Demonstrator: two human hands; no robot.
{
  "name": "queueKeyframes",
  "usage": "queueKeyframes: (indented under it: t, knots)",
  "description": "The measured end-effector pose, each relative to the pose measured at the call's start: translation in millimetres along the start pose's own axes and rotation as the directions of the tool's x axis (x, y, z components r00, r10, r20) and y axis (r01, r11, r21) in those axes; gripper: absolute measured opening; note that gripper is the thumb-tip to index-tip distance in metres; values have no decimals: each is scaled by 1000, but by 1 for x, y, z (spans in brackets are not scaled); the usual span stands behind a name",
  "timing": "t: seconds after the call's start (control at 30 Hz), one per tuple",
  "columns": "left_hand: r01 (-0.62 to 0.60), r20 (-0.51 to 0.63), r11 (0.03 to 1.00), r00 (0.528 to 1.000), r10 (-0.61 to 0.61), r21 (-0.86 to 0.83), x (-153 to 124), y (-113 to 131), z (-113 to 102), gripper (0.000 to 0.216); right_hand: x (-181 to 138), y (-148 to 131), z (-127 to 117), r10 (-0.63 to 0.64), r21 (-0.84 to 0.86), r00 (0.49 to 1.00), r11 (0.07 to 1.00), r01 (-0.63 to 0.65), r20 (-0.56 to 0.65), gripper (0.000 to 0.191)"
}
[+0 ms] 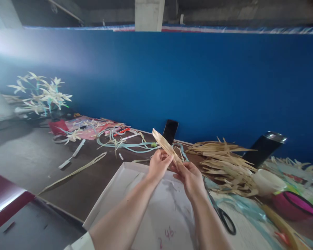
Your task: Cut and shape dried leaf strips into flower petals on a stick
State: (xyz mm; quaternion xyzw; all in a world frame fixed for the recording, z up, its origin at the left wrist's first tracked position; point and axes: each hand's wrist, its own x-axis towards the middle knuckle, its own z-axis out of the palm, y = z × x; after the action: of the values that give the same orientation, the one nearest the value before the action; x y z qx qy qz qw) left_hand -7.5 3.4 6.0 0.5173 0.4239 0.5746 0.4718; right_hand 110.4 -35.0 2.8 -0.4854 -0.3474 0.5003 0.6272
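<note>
A pale tan strip of dried husk (pixel 163 142) is held up between both hands, its tip pointing to the upper left. My left hand (pixel 158 163) pinches it along the side near the middle. Its lower end sits in the closed fingers of my right hand (pixel 189 175). Beneath the hands lies a shallow white box lid (pixel 146 208) with red handwritten digits. To the right of my right forearm rest scissors with black handles (pixel 225 218), their blades partly hidden.
A pile of dried husks (pixel 224 159) lies at the right, by a black flask (pixel 263 149) and a white bowl (pixel 268 182). A phone (pixel 170 131) leans against the blue partition (pixel 172 80). Light-blue cords (pixel 130 147) and husk flowers (pixel 48 93) are to the left.
</note>
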Motion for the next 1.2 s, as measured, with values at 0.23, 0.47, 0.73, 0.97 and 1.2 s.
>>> queueKeyframes:
  t: [0.23, 0.47, 0.73, 0.97, 1.2]
  knots:
    - [-76, 2, 990, 997, 76, 120, -2, -3, -2, 13, -1, 7, 2, -170, -270, 984, 946, 178, 53, 27]
    - [-175, 20, 957, 984, 175, 231, -12, -7, 9, 18, -6, 13, 13, -204, -293, 969, 926, 238, 142, 27]
    - [-180, -36, 831, 972, 233, 527, -12, -3, 2, 33, -4, -2, 4, -172, -209, 984, 962, 177, 41, 32]
    - [-256, 280, 833, 952, 127, 491, -26, -5, 13, 38, -1, -2, 0, -38, 195, 988, 981, 8, 149, 40]
    - [-244, 363, 815, 931, 45, 525, -25, -1, 13, 43, 6, -3, -6, 3, 297, 998, 955, 17, -67, 30]
